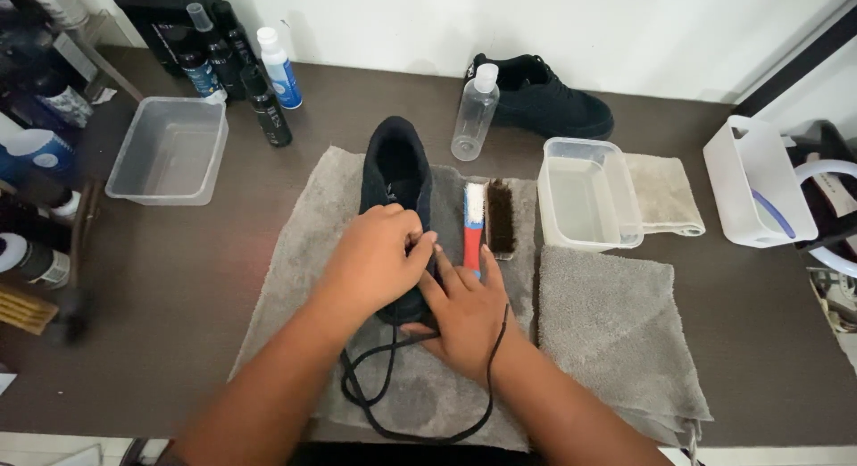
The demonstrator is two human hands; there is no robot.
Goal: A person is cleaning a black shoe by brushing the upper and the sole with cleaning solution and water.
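Pinching the thin, limp lace (406,403), the left hand (379,261) closes on it while the right hand (464,310) lies open, steadying the soft, light shoe (395,167).

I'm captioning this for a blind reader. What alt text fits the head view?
Two hands, left hand and right hand, work on a black shoe on a grey towel, its black lace trailing loose towards the table edge. Beside it lie two brushes, a clear tub, a bottle and a second shoe.
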